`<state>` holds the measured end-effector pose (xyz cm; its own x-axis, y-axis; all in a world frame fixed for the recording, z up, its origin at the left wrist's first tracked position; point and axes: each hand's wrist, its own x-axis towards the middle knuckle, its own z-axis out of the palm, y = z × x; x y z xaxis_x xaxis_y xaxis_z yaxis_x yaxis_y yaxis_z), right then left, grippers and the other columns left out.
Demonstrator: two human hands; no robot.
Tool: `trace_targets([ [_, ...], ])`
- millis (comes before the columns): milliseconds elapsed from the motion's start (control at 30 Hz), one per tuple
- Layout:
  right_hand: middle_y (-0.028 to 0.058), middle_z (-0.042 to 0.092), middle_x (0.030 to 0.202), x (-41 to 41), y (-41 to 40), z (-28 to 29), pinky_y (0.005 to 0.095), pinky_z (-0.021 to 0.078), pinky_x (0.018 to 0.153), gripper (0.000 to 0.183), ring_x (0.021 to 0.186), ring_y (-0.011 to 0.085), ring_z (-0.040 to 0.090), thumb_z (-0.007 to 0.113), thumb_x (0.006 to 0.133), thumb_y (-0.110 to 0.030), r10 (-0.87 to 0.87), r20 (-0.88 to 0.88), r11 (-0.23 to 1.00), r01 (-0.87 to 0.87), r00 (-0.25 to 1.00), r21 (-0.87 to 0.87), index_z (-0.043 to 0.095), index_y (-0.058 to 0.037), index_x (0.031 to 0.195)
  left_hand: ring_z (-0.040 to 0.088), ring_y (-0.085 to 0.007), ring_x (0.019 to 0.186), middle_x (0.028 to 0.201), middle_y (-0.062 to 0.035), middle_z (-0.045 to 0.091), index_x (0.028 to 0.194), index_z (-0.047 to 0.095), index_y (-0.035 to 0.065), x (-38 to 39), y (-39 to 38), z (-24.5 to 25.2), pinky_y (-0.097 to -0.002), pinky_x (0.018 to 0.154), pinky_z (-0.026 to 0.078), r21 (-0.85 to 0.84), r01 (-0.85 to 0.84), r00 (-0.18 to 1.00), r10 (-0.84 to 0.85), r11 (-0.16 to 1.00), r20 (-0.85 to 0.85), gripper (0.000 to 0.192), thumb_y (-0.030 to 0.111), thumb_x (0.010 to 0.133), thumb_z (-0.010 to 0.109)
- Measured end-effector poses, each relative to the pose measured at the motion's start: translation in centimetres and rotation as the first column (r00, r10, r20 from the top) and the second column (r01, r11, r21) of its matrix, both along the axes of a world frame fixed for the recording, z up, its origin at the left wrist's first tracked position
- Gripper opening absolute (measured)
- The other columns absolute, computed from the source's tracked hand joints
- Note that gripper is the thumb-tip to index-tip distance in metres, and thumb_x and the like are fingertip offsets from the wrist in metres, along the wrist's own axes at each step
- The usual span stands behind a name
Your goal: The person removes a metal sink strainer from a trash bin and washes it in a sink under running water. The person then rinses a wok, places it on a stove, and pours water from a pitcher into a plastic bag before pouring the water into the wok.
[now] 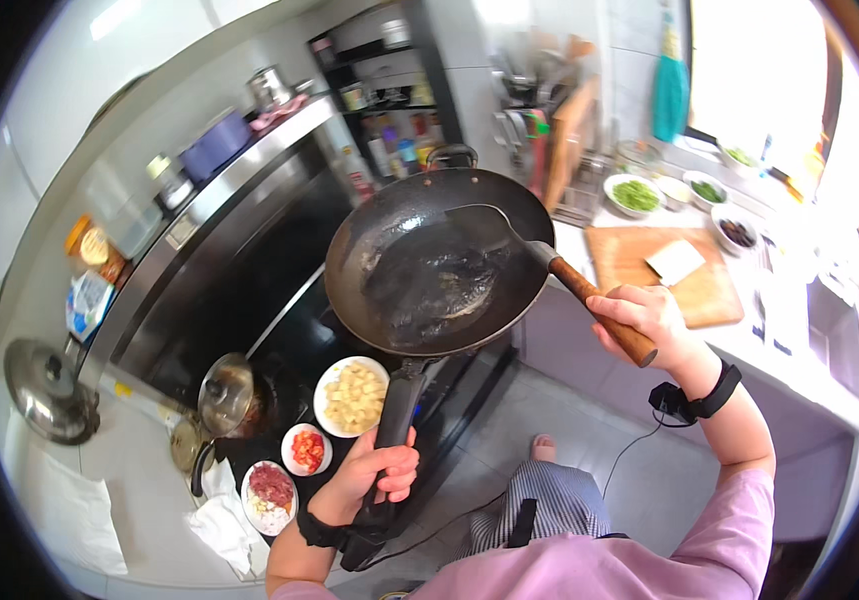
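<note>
A dark wok takes up the middle of the view, with shiny liquid pooled in its bottom. Its long black handle is gripped by my left hand. My right hand is closed around the wooden handle of a metal wok spatula, whose blade lies inside the wok. Just left of the wok handle are a white bowl of pale diced cubes, a small bowl of chopped red pieces and a dish of minced meat with chopped white bits.
A lidded pot sits on the black stove at left, near white paper towels. Right of the wok, a wooden cutting board carries a white block. Behind it stand bowls of chopped greens and dark pieces.
</note>
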<state>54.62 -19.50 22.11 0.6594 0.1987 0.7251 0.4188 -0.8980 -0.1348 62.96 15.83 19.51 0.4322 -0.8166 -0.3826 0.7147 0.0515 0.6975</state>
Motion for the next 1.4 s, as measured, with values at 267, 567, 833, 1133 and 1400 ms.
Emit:
trace_targets([
  [267, 0.0056, 0.053, 0.070, -25.0, -4.4, 0.9, 0.0278, 0.0429, 0.044, 0.033, 0.052, 0.0200, 0.053, 0.067, 0.062, -0.008, -0.330, 0.149, 0.938, 0.341, 0.932, -0.054, 0.056, -0.0077, 0.094, 0.032, -0.0075, 0.037, 0.053, 0.0000, 0.031, 0.097, 0.043, 0.0060, -10.1, -7.9, 3.3, -0.0249, 0.036, 0.032, 0.070, 0.317, 0.948, -0.315, 0.946, -0.043, 0.018, 0.007, 0.080, 0.048],
  [567, 0.0097, 0.057, 0.068, -51.6, -10.1, 3.0, 0.0248, 0.0438, 0.044, 0.029, 0.051, 0.0196, 0.055, 0.066, 0.058, 0.000, -0.688, 0.272, 0.708, 0.704, 0.673, 0.048, 0.059, -0.0026, 0.086, 0.035, -0.0079, 0.039, 0.054, -0.0018, 0.035, 0.098, 0.044, 0.0021, -23.7, -25.6, 3.5, -0.0250, 0.036, 0.034, -0.105, 0.691, 0.706, -0.699, 0.715, -0.112, 0.022, 0.008, 0.079, 0.053],
  [833, 0.0120, 0.056, 0.067, -64.4, -19.3, 0.7, 0.0269, 0.0442, 0.051, 0.028, 0.055, 0.0226, 0.056, 0.062, 0.060, 0.005, -0.885, 0.238, 0.454, 0.853, 0.399, 0.257, 0.057, 0.0012, 0.087, 0.035, -0.0047, 0.041, 0.057, 0.0023, 0.036, 0.095, 0.048, 0.0041, -32.1, -43.5, 4.5, -0.0221, 0.037, 0.031, 0.023, 0.843, 0.536, -0.834, 0.538, -0.133, 0.019, 0.014, 0.080, 0.053],
  [1133, 0.0106, 0.057, 0.066, -70.6, -33.5, -4.8, 0.0271, 0.0446, 0.050, 0.026, 0.054, 0.0231, 0.056, 0.064, 0.062, 0.000, -0.965, 0.023, 0.252, 0.902, 0.261, 0.352, 0.057, -0.0036, 0.086, 0.034, -0.0029, 0.044, 0.060, 0.0046, 0.034, 0.095, 0.045, 0.0040, -37.8, -63.7, 5.2, -0.0198, 0.041, 0.030, 0.176, 0.915, 0.395, -0.893, 0.363, -0.214, 0.016, 0.013, 0.082, 0.049],
  [1400, 0.0117, 0.055, 0.062, -72.4, -45.0, -8.0, 0.0297, 0.0445, 0.047, 0.026, 0.051, 0.0254, 0.055, 0.065, 0.060, -0.002, -0.960, -0.012, 0.256, 0.890, 0.281, 0.377, 0.057, -0.0030, 0.085, 0.038, -0.0046, 0.045, 0.060, 0.0013, 0.041, 0.077, 0.045, 0.0031, -43.5, -75.6, 10.8, -0.0214, 0.041, 0.034, 0.528, 0.793, 0.434, -0.891, 0.305, -0.136, 0.008, 0.009, 0.079, 0.050],
])
